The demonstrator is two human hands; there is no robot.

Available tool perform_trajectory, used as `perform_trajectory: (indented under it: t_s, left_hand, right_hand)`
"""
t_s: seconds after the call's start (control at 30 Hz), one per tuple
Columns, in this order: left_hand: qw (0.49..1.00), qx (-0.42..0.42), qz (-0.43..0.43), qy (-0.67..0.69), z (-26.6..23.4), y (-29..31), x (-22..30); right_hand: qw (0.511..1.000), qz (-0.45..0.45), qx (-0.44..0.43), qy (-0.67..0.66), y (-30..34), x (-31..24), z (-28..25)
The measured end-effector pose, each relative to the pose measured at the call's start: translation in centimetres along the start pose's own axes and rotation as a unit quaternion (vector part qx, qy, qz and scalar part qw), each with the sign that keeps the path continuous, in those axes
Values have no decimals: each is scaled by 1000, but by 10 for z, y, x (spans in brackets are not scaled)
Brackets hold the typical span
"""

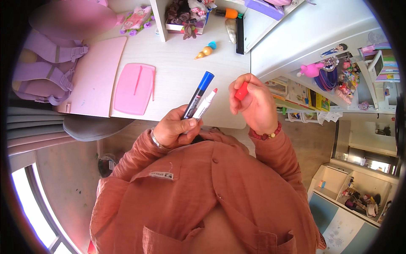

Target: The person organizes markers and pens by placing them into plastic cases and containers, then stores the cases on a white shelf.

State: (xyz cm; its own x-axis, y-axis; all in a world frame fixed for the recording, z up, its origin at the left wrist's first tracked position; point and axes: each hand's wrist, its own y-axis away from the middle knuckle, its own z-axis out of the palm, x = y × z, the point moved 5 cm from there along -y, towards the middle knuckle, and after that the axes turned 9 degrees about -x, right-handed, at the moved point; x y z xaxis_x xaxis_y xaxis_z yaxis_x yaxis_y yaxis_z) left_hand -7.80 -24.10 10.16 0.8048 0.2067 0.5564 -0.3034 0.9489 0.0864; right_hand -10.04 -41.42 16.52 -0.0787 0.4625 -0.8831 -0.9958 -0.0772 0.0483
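Note:
My left hand [174, 127] is closed round two markers, held side by side with their tips pointing up and away. One is a dark-barrelled marker [198, 95] with its blue cap on. Beside it is a white marker [206, 105], uncapped, its red tip bare. To the right, my right hand [259, 101] pinches a red marker cap [241, 91] between thumb and fingers, apart from the white marker. Both hands are over the near edge of a pale desk [177, 63].
A pink board [134, 89] with a thin pink stick lies on the desk's left, near a lilac backpack [46, 63]. A small yellow-and-blue toy [206, 51] sits farther back. Shelves with toys and books [296, 93] stand right. A grey chair seat [95, 128] is left of me.

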Motion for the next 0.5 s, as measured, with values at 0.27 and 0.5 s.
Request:
perform_trajectory:
  t_s: [0.27, 0.5]
  left_hand:
    - [977, 145, -26, -156, -13, 8, 7]
    - [970, 219, 25, -104, -34, 23, 2]
  right_hand:
    - [988, -96, 112, 35, -3, -5, -10]
    - [963, -75, 23, 258, 1, 6, -10]
